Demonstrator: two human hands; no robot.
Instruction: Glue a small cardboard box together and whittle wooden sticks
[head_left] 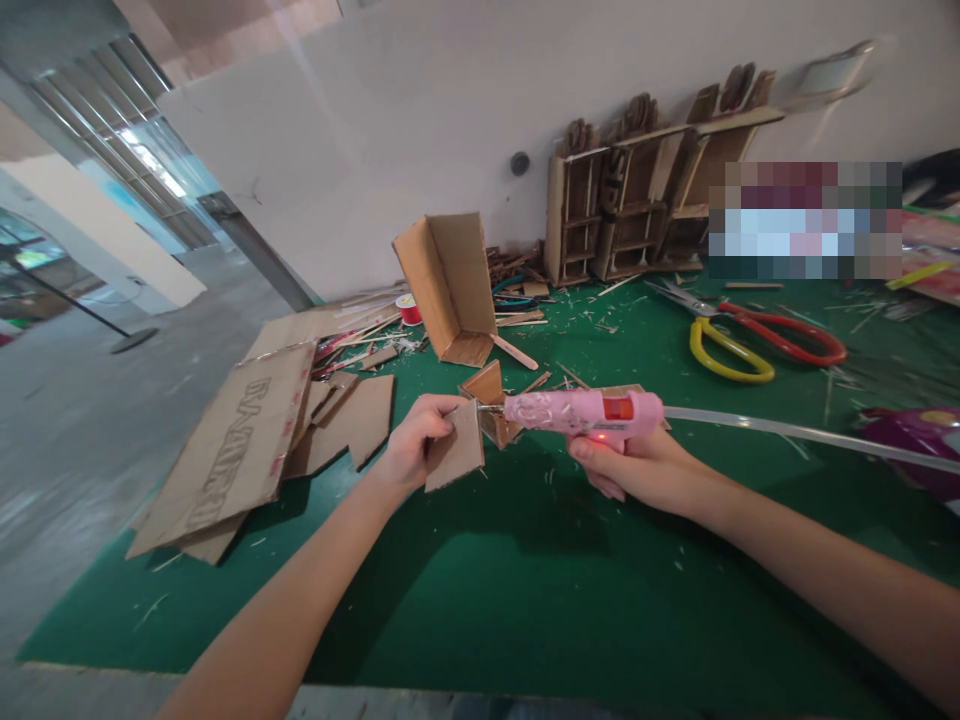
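So 2 bare hands over a green table (450, 620), roughly midway between its front and back edges. Left hand (416, 440) is pinching a small flat cardboard piece (459, 447) between thumb and fingers, held up off the surface. Right hand (630, 465) has its fingers wrapped around the handle of a pink glue gun (555, 410), red light on; can't tell if the trigger's squeezed. The nozzle is right at the card's upper right corner, though I can't say if it's actually touching. A long clear glue stick (757, 420) pokes out the back of the gun.

Toward the back edge there's a folded cardboard stand (450, 290) standing upright, with a red spool (409, 310) just beside it. Bigger cardboard sheets (240, 430) are piled along the left edge. Scissors (739, 340) with 1 yellow and 1 red handle lie further right, in front of some cardboard racks (637, 205) up against the wall.
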